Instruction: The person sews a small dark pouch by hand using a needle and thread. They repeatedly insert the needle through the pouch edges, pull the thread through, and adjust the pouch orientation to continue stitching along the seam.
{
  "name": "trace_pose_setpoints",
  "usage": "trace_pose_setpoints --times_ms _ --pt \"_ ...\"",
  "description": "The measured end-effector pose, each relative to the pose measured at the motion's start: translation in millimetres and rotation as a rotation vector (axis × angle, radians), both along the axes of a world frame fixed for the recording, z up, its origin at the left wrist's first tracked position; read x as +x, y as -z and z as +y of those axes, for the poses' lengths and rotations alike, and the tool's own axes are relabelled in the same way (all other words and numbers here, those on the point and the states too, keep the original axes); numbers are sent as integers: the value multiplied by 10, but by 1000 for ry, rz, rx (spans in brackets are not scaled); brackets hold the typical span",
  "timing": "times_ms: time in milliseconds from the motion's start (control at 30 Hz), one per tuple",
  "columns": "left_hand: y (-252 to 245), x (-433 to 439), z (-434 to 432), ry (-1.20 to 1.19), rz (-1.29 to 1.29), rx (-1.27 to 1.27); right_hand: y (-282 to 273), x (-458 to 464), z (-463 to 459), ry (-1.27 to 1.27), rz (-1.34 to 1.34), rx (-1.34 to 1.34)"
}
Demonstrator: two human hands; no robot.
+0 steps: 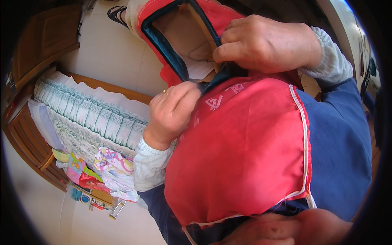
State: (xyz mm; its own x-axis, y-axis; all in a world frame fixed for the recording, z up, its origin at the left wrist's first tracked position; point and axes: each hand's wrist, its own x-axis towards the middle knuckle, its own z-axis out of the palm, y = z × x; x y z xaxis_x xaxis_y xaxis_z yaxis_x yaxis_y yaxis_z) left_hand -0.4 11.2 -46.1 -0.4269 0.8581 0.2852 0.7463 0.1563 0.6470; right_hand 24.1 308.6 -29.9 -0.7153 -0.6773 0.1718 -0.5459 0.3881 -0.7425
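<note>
A teal velvet edging (165, 50) runs around a four-sided tan opening (183, 33) over my lap; whether this is a box or a frame I cannot tell. The fingers of my right hand (266, 44) pinch the edging at its right side, and a thin strand shows just below the fingertips. My left hand (173, 111), with a ring on one finger, grips the velvet at the near corner. Its fingertips are partly hidden. A dark thin loop (199, 53) and a white piece (199, 69) are visible inside the opening. A red apron (242, 137) with white edging covers my chest.
To the left stands a wooden seat with slatted end (33, 144), covered by a white and green cloth (92, 110). Colourful folded fabrics (113, 162) lie on it. Beyond are a crutch-like metal item (118, 209) and a wooden cabinet (46, 43). A dark sandal (118, 15) is at the top.
</note>
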Motion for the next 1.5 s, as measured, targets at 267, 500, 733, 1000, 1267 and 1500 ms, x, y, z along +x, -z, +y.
trace_pose_setpoints --times_ms 267,500,733,1000,1267,1500 --pt "63 46 27 -40 177 90 -163 -19 58 -7 -57 94" --pt "19 106 62 -52 125 90 -310 34 93 102 -72 -117" --pt "-59 72 129 -13 135 66 -343 -44 -82 110 272 68" --pt "-13 88 121 -29 183 81 -78 14 -155 128 351 119" --pt "28 75 121 -24 194 101 -124 -14 -167 33 186 126" --pt "54 55 104 -3 177 117 -169 -44 -199 28 275 176"
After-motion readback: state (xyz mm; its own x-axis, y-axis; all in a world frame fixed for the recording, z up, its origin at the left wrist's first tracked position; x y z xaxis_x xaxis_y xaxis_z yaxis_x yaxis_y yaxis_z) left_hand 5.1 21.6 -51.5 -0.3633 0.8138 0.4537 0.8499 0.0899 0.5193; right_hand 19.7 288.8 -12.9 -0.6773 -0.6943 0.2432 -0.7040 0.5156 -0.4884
